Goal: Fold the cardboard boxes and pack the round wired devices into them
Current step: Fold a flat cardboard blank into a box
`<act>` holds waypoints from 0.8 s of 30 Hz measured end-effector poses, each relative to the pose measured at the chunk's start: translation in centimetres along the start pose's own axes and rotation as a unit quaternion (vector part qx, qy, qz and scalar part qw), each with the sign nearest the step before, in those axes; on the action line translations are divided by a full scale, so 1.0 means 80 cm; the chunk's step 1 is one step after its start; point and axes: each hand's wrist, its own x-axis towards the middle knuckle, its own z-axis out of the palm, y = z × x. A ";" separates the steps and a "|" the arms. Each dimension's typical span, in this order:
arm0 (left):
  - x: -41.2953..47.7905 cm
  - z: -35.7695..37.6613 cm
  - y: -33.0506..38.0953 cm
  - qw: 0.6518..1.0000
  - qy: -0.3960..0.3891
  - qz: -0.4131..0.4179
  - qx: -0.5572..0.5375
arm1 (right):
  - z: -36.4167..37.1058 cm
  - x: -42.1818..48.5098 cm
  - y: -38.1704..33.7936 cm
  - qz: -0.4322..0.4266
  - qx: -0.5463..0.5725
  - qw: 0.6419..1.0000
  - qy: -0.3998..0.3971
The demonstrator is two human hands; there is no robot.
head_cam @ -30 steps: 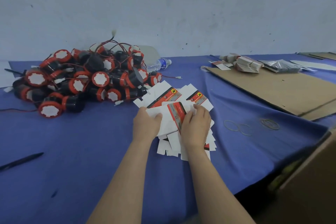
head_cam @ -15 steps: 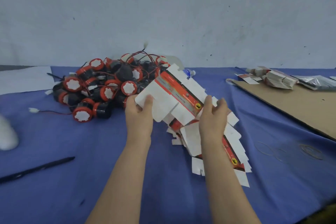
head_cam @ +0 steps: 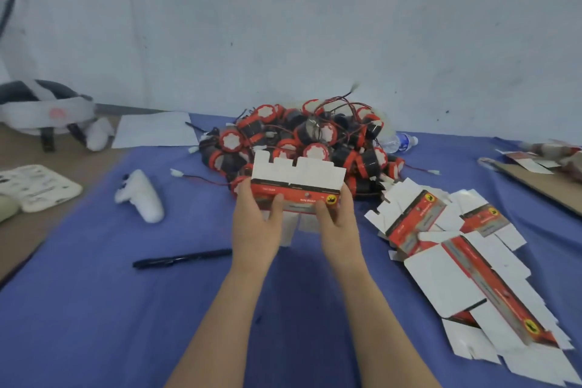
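The left forearm (head_cam: 226,318) and right forearm (head_cam: 378,318), seen above the blue-clothed table (head_cam: 94,293), are bare along their whole visible length, slender and smooth. The left hand (head_cam: 255,224) and right hand (head_cam: 340,224) are bare as well. The fingers (head_cam: 278,205) are uncovered, and their nails are too blurred to make out.

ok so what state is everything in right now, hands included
box in hands: flat, not yet folded, held upright off the cloth
left hand: grips the box's left end
right hand: grips its right end
spare boxes: flat, scattered on the cloth
round devices: heaped, wires tangled, none packed
pen: lying flat
water bottle: on its side
controller: lying on the cloth
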 end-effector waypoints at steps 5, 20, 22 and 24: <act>-0.013 0.015 0.000 0.999 -0.016 0.025 -0.044 | 0.007 -0.001 0.012 -0.044 -0.056 0.997 0.039; -0.018 0.009 0.006 0.990 0.065 -0.017 -0.121 | 0.024 -0.017 0.014 -0.065 -0.057 0.996 0.003; -0.018 0.008 0.005 0.990 0.097 -0.027 -0.100 | 0.027 -0.018 0.014 -0.073 -0.062 0.995 -0.004; -0.018 0.007 0.003 0.988 0.121 -0.035 -0.084 | 0.027 -0.019 0.011 -0.085 -0.060 0.995 -0.012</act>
